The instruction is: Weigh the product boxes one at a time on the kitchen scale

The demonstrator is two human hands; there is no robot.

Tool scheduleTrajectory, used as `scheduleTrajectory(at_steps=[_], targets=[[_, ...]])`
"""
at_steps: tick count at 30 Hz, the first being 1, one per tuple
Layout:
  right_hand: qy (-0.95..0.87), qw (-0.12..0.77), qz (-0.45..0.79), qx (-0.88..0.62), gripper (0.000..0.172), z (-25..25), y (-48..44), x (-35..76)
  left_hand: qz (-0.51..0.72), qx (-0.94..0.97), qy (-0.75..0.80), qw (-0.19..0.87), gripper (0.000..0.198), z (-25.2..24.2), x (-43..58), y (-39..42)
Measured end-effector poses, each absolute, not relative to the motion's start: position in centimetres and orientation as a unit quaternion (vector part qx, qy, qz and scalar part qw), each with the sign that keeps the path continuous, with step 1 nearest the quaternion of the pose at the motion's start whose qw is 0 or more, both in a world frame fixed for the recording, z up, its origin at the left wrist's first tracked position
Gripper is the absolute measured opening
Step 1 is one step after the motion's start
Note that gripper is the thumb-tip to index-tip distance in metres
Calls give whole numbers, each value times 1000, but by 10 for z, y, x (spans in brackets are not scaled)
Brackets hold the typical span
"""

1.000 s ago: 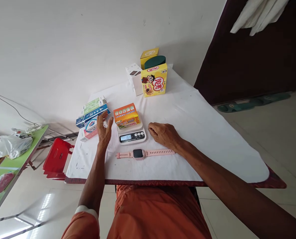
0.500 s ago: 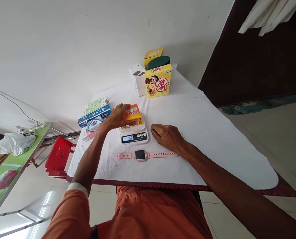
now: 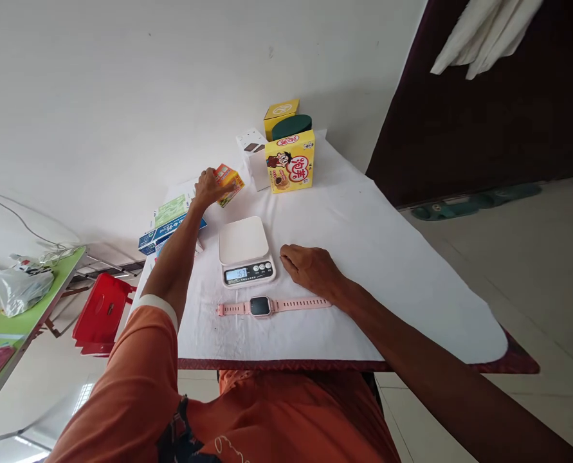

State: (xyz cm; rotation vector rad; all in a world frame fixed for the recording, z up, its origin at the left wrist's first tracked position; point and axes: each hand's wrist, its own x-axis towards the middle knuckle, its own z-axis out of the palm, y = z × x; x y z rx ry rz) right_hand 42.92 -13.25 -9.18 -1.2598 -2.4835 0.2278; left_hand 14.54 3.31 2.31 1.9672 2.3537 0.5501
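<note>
The orange box is being grasped by the left hand. Clearance from two o'clock's white carton is being required.

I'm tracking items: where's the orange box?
In the head view, the orange box is in the left hand, beyond the scale and left of the white box.

Left hand far forward in a grip, arm outstretched; right hand nearer in, loosely curled
</note>
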Motion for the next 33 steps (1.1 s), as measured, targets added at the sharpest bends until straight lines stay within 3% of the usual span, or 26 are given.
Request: scheduleTrajectory(at_steps=[10, 18, 21, 24, 33], targets=[[-886, 143, 81, -434, 33, -84, -135, 433, 34, 584, 811, -13, 72, 13, 122, 41], [-891, 114, 91, -429, 29, -78, -135, 433, 211, 755, 620, 7, 110, 24, 182, 79], [-889, 95, 97, -438, 30, -72, -136, 435, 219, 798, 562, 1, 117, 23, 225, 100], [-886, 83, 103, -445, 33, -65, -135, 438, 183, 807, 561, -13, 109, 22, 260, 110], [-893, 111, 107, -423, 20, -62, -136, 438, 170, 798, 572, -81, 59, 31, 280, 69]])
